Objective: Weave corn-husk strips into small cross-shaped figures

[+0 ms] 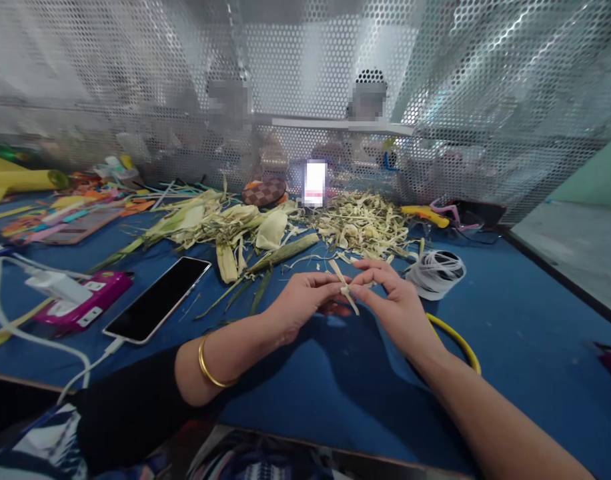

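Observation:
Above the blue table, my left hand (310, 297) and my right hand (388, 290) meet fingertip to fingertip. Between them is a pale corn husk strip (354, 307), knotted or folded at its middle, with one end sticking up and the other pointing down. My left thumb and fingers pinch it from the left; my right thumb and index finger grip it from the right. Just behind the hands lies a heap of shredded corn husk (363, 223). Close to the right of my right hand sits a coil of white flat cord (438, 273).
Wider corn husks (205, 223) spread across the back. At left are a black-screened phone (158, 300), charging by cable, and a magenta power strip (85, 303). A yellow cable (463, 343) curves beside my right forearm. A perforated metal screen (305, 73) closes the back, with people visible beyond.

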Tool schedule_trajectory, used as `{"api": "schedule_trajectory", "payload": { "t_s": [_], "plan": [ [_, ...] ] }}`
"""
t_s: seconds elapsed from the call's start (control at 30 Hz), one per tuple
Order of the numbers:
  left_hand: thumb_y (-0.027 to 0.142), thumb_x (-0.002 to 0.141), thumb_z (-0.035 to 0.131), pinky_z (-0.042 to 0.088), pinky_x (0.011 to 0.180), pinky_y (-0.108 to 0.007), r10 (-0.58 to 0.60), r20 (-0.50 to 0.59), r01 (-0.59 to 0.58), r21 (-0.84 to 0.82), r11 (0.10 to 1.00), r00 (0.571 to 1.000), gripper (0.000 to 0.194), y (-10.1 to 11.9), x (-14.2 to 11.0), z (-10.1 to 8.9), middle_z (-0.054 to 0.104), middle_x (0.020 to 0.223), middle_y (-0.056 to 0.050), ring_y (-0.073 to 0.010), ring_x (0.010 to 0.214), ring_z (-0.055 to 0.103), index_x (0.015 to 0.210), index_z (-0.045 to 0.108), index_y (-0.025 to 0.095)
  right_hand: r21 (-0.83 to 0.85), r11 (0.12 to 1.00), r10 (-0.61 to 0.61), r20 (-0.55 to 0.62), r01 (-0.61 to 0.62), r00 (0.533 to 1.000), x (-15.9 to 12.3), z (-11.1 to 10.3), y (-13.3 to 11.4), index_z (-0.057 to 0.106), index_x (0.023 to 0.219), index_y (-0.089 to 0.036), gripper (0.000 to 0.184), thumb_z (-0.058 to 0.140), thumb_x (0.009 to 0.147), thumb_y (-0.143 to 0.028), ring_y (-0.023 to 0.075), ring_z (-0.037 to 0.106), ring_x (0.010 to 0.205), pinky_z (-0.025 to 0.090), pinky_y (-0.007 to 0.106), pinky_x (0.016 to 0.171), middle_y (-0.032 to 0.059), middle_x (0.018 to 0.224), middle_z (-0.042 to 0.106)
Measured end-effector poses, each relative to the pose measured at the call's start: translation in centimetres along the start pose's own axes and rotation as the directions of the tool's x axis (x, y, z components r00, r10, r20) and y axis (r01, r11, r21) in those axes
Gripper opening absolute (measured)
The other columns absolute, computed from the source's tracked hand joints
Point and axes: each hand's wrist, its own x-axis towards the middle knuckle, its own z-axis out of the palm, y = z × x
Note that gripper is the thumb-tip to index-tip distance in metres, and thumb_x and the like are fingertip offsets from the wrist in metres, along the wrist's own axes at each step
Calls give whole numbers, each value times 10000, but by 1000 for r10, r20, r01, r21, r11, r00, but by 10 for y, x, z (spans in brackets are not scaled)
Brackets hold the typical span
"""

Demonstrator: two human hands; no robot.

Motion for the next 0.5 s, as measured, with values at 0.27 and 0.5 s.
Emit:
{"api": "schedule_trajectory", "payload": {
  "t_s": [0.27,0.5],
  "plan": [
    [324,708,715,495,672,-262,-6,-5,6,-25,1000,1000,244,-1,1,0,716,781,-53,-144,636,677,873,711,145,12,1000,16,-62,-15,998,-1,4,4,646,657,-214,119,664,722,-312,268,552,1080,351,434,973,83,1035,636],
    [293,693,690,498,688,-278,2,16,-1,-36,999,1000,230,2,0,0,710,752,-65,-153,626,667,852,704,127,161,978,142,-52,-132,988,-1,6,5,641,634,-210,139,706,677,-325,278,570,1058,353,450,970,82,992,665]
  ]
}}
